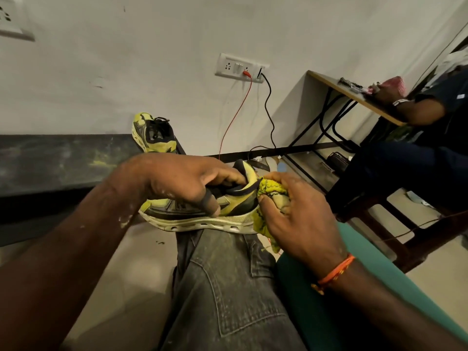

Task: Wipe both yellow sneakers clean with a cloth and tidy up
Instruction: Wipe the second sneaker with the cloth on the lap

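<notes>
White wall (152, 59) with a switch-and-socket plate (240, 68) backs a tiled floor (141, 249); a dark ledge (63, 158) runs along the left, and a small desk (354, 97) stands at right. One yellow sneaker (154, 133) leans upright against the wall. The other sneaker (202, 214) lies sideways on the person's grey-jeaned knee (228, 274). Left hand (182, 181) grips its collar, fingers curled inside. Right hand (301, 214) clutches a yellow cloth (271, 196) bunched against the heel.
</notes>
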